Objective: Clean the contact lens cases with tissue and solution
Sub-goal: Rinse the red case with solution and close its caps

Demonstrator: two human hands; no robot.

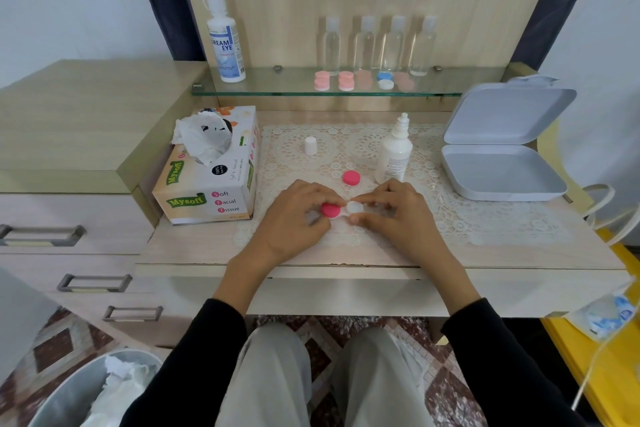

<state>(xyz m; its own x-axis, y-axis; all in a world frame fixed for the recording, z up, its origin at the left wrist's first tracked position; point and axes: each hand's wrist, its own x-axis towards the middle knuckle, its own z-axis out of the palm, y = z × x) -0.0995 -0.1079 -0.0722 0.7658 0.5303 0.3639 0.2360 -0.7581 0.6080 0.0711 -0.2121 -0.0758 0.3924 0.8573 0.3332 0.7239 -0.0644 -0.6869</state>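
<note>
Hands meet over a lace mat (450, 218) on a pale wooden desk (194, 246), seen from above by the head camera. The contact lens case (354, 208) lies on the mat between them, near the desk's front edge. Its left well wears a pink cap (330, 211); its right well is bare and white. The left hand (296, 218) curls thumb and fingers around the capped end. The right hand (398, 215) pinches the open white end between thumb and forefinger. Both palms face down, wrists low, with forearms in black sleeves angling inward.

A loose pink cap (351, 178) lies just behind the case, near the solution bottle (394, 156). The tissue box (211, 180) stands to the left with a sheet pulled up.

The likely step is twisting off the second cap. To do it well, the right hand should pin the case flat while the left turns only the cap. The case should stay level, and the cap should go beside the loose one before a tissue is taken.
</note>
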